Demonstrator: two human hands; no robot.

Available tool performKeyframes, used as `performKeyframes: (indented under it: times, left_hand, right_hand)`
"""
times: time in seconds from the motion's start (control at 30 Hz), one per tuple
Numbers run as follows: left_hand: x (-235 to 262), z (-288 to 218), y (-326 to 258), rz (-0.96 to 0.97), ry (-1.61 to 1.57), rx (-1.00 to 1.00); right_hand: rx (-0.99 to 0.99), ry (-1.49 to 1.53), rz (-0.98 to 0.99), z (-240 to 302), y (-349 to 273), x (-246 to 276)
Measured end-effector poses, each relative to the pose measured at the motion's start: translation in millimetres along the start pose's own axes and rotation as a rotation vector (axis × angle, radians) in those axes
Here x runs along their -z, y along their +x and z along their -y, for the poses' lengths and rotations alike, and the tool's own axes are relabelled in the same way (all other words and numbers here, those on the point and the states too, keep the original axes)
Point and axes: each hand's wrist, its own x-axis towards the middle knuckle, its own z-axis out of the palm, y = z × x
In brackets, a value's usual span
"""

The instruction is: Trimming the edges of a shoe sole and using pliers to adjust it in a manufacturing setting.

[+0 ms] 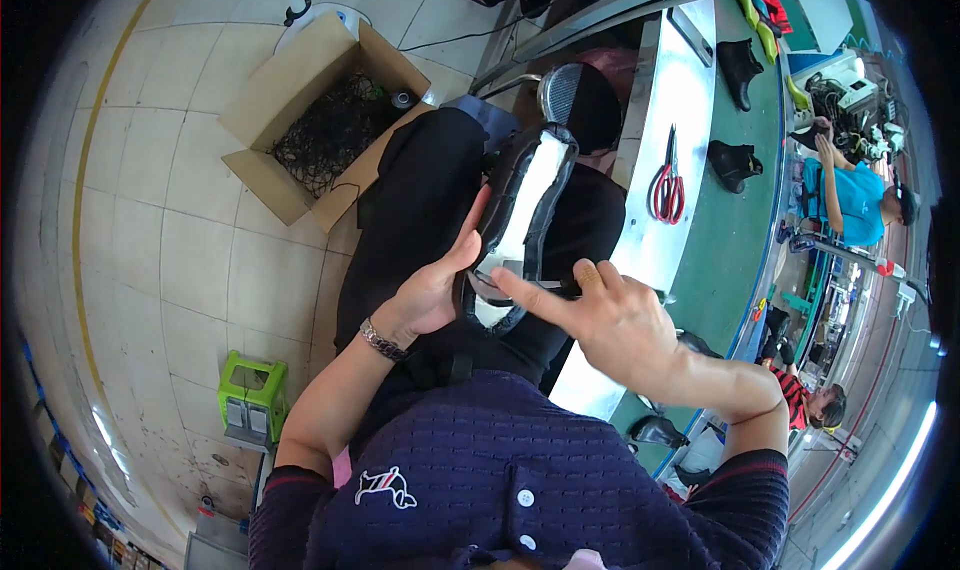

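Observation:
A black shoe (517,200) lies bottom up over my lap, its pale sole side facing me and its black upper folded around the edges. My left hand (437,288) supports it from the left side, near the heel end. My right hand (622,332) reaches in from the right with the index finger stretched out, its tip on the heel part of the shoe's underside. The other fingers of that hand are partly bent, and nothing shows gripped in them. The shoe's top side is hidden beneath it.
Red-handled scissors (668,192) lie on the metal bench edge to my right. Black ankle boots (735,166) stand on the green conveyor (748,230). An open cardboard box (290,65) with black tangled scrap and a green stool (252,395) are on the left. Co-workers (862,202) sit across the conveyor.

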Motion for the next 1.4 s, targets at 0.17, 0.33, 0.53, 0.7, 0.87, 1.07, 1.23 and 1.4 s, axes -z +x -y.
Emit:
performKeyframes:
  times: [0.17, 0.33, 0.53, 0.7, 0.87, 1.07, 1.23, 1.4]
  left_hand:
    - [-17, -2, 2, -0.093, 0.181, -0.033]
    - [-12, 6, -2, -0.146, 0.425, -0.179]
    - [-9, -6, -3, -0.079, 0.339, -0.067]
    - [-2, -11, -3, -0.069, 0.395, -0.037]
    - [-8, -15, -5, 0.006, 0.276, 0.035]
    - [4, -17, -4, 0.059, 0.352, 0.021]
    - [-6, -19, -8, 0.051, 0.323, 0.113]
    - [4, -21, 1, 0.136, 0.632, -0.059]
  right_hand:
    - [0.040, 0.099, -0.182, -23, 0, -25]
    - [0.044, 0.339, 0.163, -31, 3, 15]
    - [0.004, 0.221, -0.253, -15, 24, 6]
    - [0.042, 0.073, -0.146, -14, 25, 14]
    - [0.109, 0.147, -0.320, -6, 22, -14]
    - [0.127, 0.251, -0.396, 4, 12, -12]
    - [-0.014, 0.067, -0.094, 13, 14, -12]
    - [0.284, 0.259, -0.394, 20, 2, -27]
